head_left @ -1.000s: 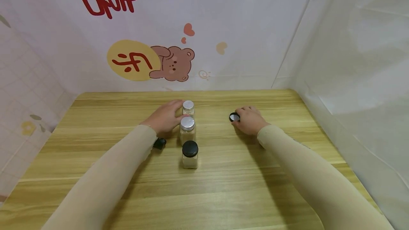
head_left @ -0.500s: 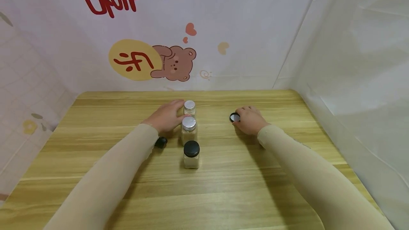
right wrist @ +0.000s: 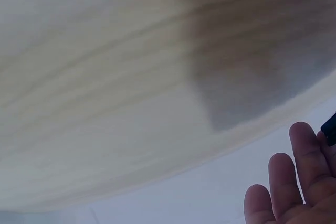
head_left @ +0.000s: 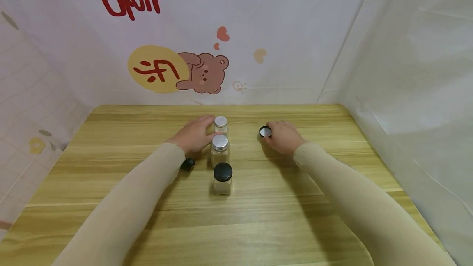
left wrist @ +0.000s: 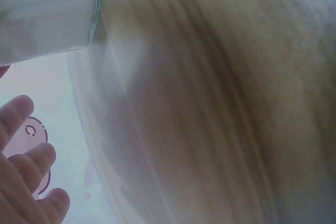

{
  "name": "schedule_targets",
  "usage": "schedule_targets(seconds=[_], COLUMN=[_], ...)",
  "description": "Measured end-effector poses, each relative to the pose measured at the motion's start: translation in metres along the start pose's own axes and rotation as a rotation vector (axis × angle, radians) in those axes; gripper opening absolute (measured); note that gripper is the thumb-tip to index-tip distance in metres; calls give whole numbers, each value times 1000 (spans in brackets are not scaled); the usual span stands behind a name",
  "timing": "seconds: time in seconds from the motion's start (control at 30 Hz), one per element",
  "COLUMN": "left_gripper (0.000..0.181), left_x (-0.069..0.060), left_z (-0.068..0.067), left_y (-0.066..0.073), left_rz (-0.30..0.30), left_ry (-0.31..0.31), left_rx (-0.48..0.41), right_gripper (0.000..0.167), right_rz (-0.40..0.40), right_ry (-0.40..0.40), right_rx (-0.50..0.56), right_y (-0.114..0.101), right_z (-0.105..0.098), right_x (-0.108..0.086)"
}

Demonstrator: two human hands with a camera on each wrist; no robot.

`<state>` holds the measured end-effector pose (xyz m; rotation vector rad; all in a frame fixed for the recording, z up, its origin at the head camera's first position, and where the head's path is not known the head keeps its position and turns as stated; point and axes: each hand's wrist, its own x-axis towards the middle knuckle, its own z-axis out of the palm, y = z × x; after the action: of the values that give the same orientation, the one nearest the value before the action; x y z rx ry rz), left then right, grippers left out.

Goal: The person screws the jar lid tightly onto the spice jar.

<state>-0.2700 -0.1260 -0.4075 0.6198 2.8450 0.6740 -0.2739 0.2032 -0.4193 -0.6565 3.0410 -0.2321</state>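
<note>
Three square glass jars stand in a row down the middle of the table in the head view. My left hand holds the far silver-lidded jar between thumb and fingers. Just nearer stands a second silver-lidded jar, and closest is a black-lidded jar. To their right, my right hand pinches a round black lid by its edge, its pale inside facing up. The left wrist view has part of a glass jar above several spread fingers. A dark edge of the lid shows in the right wrist view.
A wood-grain table carries everything. White printed sheeting closes off the back, and plain sheeting rises at the right edge. A small black object sits by the left wrist.
My right hand has moved a little to the left, toward the jars, with the black lid. The left hand stays at the far jar. The head view has shifted slightly.
</note>
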Motion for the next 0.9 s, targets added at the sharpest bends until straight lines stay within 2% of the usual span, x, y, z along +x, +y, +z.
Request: schedule_targets(seconds=[0.27, 0.67, 0.9], left_gripper=[66, 68, 67], left_x=[0, 1, 1], left_z=[0, 0, 0], left_y=[1, 1, 1], left_rz=[1, -6, 0], left_ry=[3, -6, -5], left_rx=[6, 16, 12], right_gripper=[30, 35, 29], right_rz=[-45, -113, -117], right_ry=[30, 61, 66], right_rx=[16, -17, 10], right_y=[-23, -50, -62], right_z=[-10, -19, -25], right_x=[9, 21, 25])
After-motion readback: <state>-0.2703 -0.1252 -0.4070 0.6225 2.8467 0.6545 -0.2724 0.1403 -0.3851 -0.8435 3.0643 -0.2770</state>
